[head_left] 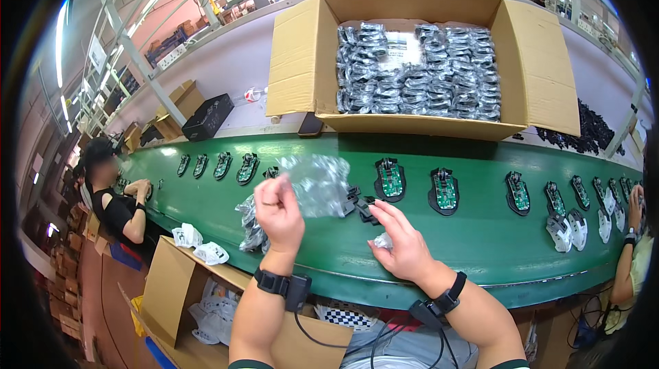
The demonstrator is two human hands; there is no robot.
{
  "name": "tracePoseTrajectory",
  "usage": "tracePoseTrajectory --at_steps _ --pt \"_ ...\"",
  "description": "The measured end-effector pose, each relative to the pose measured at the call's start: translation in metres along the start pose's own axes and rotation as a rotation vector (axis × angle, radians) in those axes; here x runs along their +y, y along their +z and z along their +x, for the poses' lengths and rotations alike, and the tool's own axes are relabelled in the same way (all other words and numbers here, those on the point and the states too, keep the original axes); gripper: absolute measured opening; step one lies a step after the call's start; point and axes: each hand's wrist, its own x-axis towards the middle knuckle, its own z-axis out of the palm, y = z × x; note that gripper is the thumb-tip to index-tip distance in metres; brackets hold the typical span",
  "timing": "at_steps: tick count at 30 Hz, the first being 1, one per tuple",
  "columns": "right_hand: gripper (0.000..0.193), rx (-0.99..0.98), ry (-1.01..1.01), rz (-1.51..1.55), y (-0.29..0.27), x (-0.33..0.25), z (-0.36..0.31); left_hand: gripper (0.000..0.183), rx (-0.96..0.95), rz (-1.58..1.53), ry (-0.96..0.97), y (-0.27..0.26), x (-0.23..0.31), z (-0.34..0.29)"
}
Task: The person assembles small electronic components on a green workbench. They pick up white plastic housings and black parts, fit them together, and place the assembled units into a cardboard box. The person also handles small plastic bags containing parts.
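My left hand (280, 214) is raised over the green conveyor belt, its fingers pinching a clear plastic bag (317, 183) that spreads to the right and is blurred. Beside the bag's lower edge are black plastic parts (367, 212). The fingertips of my right hand (405, 242) reach those parts, with fingers stretched and thumb apart. A small crumpled clear piece (383, 240) shows by that thumb; whether it is gripped is hard to see. Behind my left wrist lies a pile of bagged parts (251, 225). Mouse bases with green circuit boards (391, 180) stand in a row along the belt.
A large open carton (422, 125) full of bagged parts stands beyond the belt (329, 252). White shells (211, 253) lie at the near left edge, above another carton (165, 293). Co-workers sit at the left (113, 197) and right (628, 259). Cables hang from my wristbands.
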Motion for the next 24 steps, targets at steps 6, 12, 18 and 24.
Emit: tracePoseTrajectory --at_steps 6,12,18,24 --pt "0.064 0.067 -0.191 0.027 0.001 -0.012 0.002 0.004 -0.879 -0.582 -0.153 -0.003 0.062 -0.022" --pt "0.007 -0.152 -0.101 0.035 -0.004 0.003 -0.002 0.015 -0.332 0.163 -0.116 -0.026 0.02 0.013" --pt "0.019 -0.125 -0.24 0.027 0.006 0.005 0.003 0.035 -0.954 1.058 -0.095 -0.062 0.0 0.006" --pt "0.025 -0.039 0.04 0.214 0.006 0.01 -0.004 0.015 -0.633 -0.016 -0.373 -0.035 0.012 0.003"
